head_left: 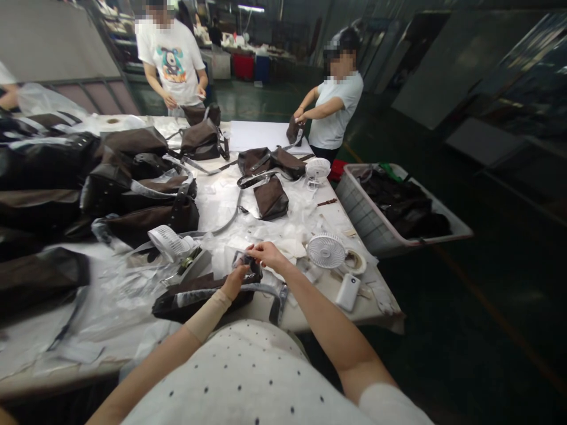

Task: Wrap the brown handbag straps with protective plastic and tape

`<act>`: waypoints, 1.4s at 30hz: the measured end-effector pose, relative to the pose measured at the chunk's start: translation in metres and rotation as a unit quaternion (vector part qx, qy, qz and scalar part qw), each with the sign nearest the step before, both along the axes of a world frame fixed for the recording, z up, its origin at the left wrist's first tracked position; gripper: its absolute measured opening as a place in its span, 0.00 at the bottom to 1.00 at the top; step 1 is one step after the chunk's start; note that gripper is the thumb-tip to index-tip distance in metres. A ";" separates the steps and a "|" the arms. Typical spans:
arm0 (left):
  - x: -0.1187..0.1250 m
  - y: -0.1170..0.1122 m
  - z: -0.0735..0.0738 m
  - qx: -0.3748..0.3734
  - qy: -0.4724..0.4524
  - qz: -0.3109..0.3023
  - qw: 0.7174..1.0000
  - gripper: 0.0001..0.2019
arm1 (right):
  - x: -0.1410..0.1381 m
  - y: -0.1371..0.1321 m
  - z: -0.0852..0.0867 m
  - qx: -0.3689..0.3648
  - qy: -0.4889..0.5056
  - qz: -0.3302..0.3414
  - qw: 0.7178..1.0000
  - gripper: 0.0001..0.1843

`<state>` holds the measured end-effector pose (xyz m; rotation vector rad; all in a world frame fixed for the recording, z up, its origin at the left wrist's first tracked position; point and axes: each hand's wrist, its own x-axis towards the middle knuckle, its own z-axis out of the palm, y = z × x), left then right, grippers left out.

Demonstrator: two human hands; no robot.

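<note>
Both my hands are together over the near edge of the worktable (283, 316). My left hand (236, 282) is closed around a small dark piece (253, 267), which seems to have clear plastic about it; its exact kind is too small to make out. The fingertips of my right hand (267, 255) pinch the top of the same piece. Just beneath my hands lies a dark brown and black bag (177, 301), its strap (278, 304) partly wrapped in white film. My left wrist and forearm hide part of the bag.
Small fans (326, 250) stand on the table, with a tape roll (355, 262) and a phone (348, 293) to the right. Bags (142, 218) pile up leftward. A bin (381, 218) of dark goods stands beyond the right edge. Co-workers (339, 100) handle bags across the table.
</note>
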<state>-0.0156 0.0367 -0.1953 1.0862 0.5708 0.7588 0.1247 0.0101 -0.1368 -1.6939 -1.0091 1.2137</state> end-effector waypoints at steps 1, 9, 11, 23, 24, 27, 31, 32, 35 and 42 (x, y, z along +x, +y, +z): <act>0.000 0.003 0.000 0.001 0.000 -0.014 1.000 0.23 | 0.003 -0.001 0.005 -0.015 0.025 0.008 1.000 0.14; 0.005 0.011 -0.004 -0.049 -0.034 -0.095 0.994 0.36 | 0.015 -0.008 0.014 -0.042 0.141 -0.003 0.989 0.11; 0.006 0.013 -0.008 -0.051 -0.026 -0.083 0.995 0.35 | 0.013 -0.007 0.009 -0.006 0.135 -0.027 0.990 0.11; 0.009 0.010 -0.003 -0.083 0.014 -0.030 0.996 0.33 | 0.009 -0.019 -0.003 0.053 0.151 -0.100 0.982 0.18; 0.009 0.010 -0.002 -0.082 0.008 -0.036 0.996 0.33 | 0.008 -0.020 -0.004 0.041 0.139 -0.104 0.984 0.18; 0.009 0.007 0.005 -0.070 -0.016 -0.074 0.995 0.36 | 0.005 -0.021 -0.008 0.015 0.130 -0.105 0.986 0.16; 0.006 0.005 0.012 -0.072 -0.024 -0.103 0.992 0.37 | 0.003 -0.023 -0.009 -0.010 0.209 -0.102 0.973 0.12; 0.006 0.005 0.012 -0.078 -0.025 -0.109 0.991 0.37 | 0.003 -0.024 -0.008 -0.022 0.244 -0.099 0.964 0.12; 0.003 0.007 0.011 -0.087 -0.035 -0.124 0.988 0.35 | 0.006 -0.027 -0.008 -0.054 0.318 -0.076 0.944 0.10; 0.002 -0.002 0.008 0.014 0.005 -0.090 0.996 0.33 | 0.010 -0.033 -0.026 -0.025 0.295 -0.067 0.953 0.14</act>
